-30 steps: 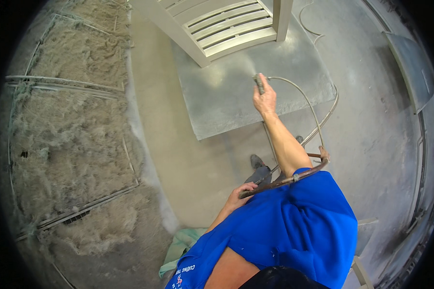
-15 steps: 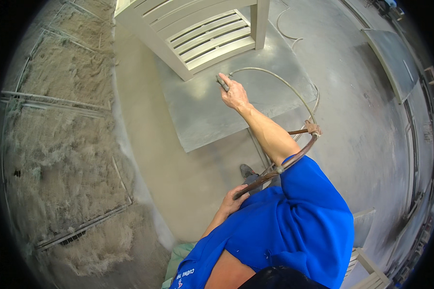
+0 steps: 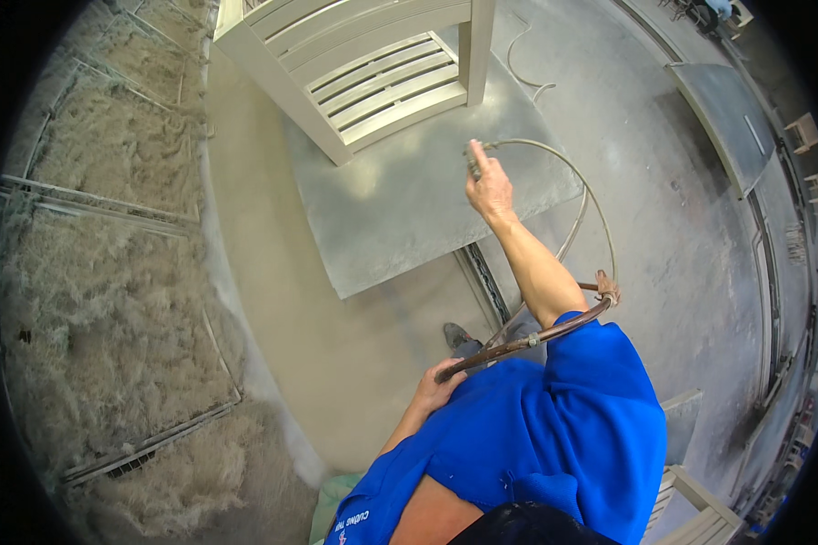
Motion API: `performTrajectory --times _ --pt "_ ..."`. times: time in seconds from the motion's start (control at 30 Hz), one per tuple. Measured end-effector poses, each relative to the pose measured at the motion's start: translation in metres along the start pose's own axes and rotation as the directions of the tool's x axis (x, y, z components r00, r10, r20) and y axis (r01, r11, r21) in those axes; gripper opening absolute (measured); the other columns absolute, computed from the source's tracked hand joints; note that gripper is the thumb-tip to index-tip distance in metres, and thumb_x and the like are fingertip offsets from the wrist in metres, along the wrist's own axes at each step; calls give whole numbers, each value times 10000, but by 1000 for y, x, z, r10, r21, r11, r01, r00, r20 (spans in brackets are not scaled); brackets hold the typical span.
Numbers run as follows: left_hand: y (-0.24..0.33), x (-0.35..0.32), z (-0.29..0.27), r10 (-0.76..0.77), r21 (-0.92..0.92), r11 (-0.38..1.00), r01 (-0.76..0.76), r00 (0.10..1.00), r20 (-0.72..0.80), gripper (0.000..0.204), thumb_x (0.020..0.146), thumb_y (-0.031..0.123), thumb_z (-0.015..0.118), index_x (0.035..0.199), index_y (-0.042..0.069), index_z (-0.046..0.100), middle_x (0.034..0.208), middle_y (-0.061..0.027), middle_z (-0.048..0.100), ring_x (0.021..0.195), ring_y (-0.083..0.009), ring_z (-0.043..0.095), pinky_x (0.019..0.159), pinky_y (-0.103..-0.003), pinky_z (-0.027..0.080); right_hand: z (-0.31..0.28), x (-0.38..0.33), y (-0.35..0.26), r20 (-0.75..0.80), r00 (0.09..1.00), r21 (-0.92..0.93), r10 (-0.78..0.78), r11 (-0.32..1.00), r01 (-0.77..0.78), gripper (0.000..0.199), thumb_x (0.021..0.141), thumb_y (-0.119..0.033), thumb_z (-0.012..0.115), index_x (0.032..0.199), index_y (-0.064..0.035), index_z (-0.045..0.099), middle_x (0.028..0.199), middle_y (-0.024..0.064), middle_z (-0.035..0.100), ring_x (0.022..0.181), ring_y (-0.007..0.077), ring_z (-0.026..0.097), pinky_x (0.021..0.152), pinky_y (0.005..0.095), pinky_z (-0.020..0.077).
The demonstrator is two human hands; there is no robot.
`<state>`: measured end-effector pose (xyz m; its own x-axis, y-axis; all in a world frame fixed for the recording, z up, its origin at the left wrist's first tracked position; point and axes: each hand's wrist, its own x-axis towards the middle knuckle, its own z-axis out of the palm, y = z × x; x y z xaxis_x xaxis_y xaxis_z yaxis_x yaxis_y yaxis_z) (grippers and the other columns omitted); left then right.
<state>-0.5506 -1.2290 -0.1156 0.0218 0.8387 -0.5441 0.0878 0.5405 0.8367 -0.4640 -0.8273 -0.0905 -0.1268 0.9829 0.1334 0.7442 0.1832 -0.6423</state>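
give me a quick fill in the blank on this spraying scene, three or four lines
1. The right hand holds a spray gun pointed toward the pale slatted ____.
2. The left hand grips the brown ____ near the waist.
3. The person's shirt is ____.
4. The chair stands on a flat grey ____.

Missing words: chair; hose; blue; panel
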Motion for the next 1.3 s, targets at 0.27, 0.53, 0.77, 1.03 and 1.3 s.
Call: performTrajectory --times 0.27,0.53,0.77,1.03,1.3 --pt "-11 10 9 189 -238 954 -182 982 3 145 933 81 746 1057 26 696 1171 -83 736 1096 -188 673 1000 -329 517 -2 41 -38 262 928 -297 -266 892 340 727 878 -65 631 1535 -296 423 1073 178 617 1021 381 664 840 490 570" --pt "-28 7 17 270 -213 940 -266 963 -11 110 942 110 743 992 35 681 1184 -68 727 1182 -213 643 1050 -364 490 -62 57 -75 172 884 -403 -434 788 466 749 897 -48 606 1549 -336 376 1065 159 574 977 373 655 775 469 582" --pt "-22 18 18 165 -192 968 -163 986 -3 116 957 114 723 1059 59 710 1145 -56 738 1131 -224 671 1019 -363 507 -26 30 -8 120 955 -169 -272 942 289 660 914 -52 568 1518 -289 446 1050 187 621 1011 379 640 841 493 560" --pt "20 31 11 302 16 953 -302 949 -88 138 938 83 741 1065 53 698 1105 -62 750 1014 -188 703 909 -327 549 5 45 117 75 665 924 743 200 -327 603 951 -94 646 1516 -173 451 930 78 661 703 167 636 523 332 514" --pt "70 77 51 300 122 948 -293 952 -52 128 922 62 752 1033 61 689 1091 -88 754 1116 -254 700 956 -366 543 -136 84 80 -3 880 997 475 -68 40 441 987 -129 634 1405 -126 494 884 51 625 713 146 628 457 268 465"
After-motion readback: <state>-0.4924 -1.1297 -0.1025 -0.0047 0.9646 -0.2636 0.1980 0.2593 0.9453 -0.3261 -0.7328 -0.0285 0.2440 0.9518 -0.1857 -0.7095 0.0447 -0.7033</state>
